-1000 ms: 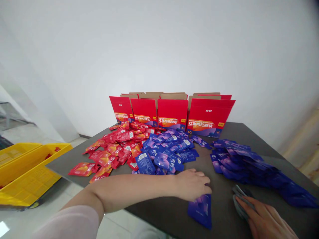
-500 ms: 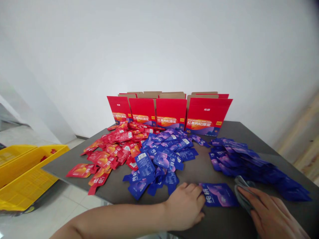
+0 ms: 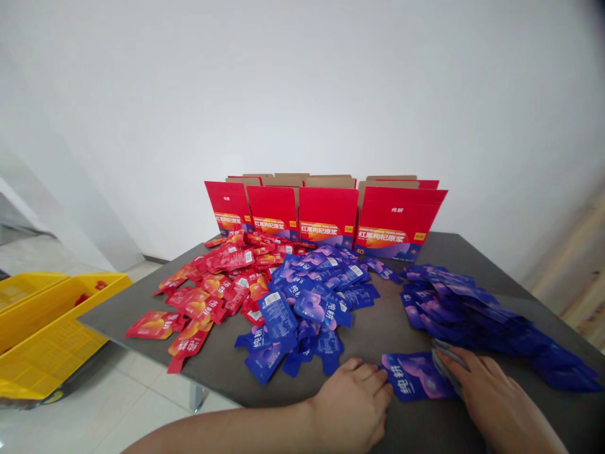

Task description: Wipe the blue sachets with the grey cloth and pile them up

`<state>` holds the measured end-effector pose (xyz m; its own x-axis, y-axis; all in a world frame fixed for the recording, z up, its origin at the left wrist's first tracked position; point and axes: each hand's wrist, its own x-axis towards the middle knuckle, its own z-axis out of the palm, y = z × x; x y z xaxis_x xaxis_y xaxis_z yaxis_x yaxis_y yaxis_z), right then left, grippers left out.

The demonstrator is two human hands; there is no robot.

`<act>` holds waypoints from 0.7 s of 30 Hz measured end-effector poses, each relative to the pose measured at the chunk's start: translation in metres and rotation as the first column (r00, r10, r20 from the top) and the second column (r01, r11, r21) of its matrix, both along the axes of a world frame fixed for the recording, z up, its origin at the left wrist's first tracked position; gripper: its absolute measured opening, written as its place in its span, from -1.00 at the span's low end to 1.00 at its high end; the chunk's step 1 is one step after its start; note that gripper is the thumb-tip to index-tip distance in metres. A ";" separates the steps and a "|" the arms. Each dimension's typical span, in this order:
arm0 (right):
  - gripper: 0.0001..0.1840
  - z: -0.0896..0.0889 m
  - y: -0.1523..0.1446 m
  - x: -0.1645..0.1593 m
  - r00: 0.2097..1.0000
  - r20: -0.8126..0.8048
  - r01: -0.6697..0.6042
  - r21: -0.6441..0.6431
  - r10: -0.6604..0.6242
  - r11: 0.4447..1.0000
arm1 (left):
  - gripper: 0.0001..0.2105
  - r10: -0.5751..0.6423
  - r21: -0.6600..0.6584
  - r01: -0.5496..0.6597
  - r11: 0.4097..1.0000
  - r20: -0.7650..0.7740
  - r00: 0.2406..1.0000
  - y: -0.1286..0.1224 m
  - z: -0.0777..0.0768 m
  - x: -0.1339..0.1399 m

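Note:
A blue pouch with purple fruit print lies flat on the dark table near its front edge. My left hand is closed at the pouch's left end, its curled fingers covering that tip. In my right hand is a folded grey cloth, pressed onto the pouch's right end. To the left of the hands spreads a loose heap of blue pouches. Behind my right hand, more blue pouches lie overlapped in a long row.
Red pouches are heaped on the left of the table. Several red cartons with raised flaps stand along the back by the white wall. Yellow crates stand beyond the table's left edge.
My right hand has slid the cloth leftward onto the pouch's right end. My left hand stays at the pouch's left tip. The view has shifted slightly.

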<state>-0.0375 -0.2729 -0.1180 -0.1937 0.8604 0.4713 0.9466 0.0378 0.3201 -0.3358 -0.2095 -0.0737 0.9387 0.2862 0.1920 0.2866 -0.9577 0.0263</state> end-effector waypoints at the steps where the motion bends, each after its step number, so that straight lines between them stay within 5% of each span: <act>1: -0.49 0.002 -0.001 0.004 1.000 0.003 0.005 0.005 -0.005 1.000 | -0.62 0.006 -0.002 -0.006 1.000 0.004 1.000 0.000 -0.001 0.002; 10: -0.42 0.020 0.008 -0.083 0.979 -0.017 -0.201 0.014 0.201 0.980 | -0.66 -0.007 0.150 0.006 0.989 0.010 1.000 0.004 0.001 0.018; 13: -0.42 0.012 0.006 -0.061 0.990 0.044 -0.136 -0.003 0.136 0.991 | -0.72 0.010 0.096 -0.008 0.995 -0.025 1.000 0.006 0.005 0.018; 17: -0.46 -0.011 -0.008 0.010 0.993 0.107 0.041 0.003 -0.041 0.999 | -0.69 0.037 0.031 -0.037 0.999 -0.018 0.999 0.009 0.008 0.021; 21: -0.46 -0.023 -0.017 0.039 0.995 0.093 0.018 0.001 -0.018 1.000 | -0.54 0.109 0.028 -0.109 0.994 0.016 0.994 0.015 0.006 0.033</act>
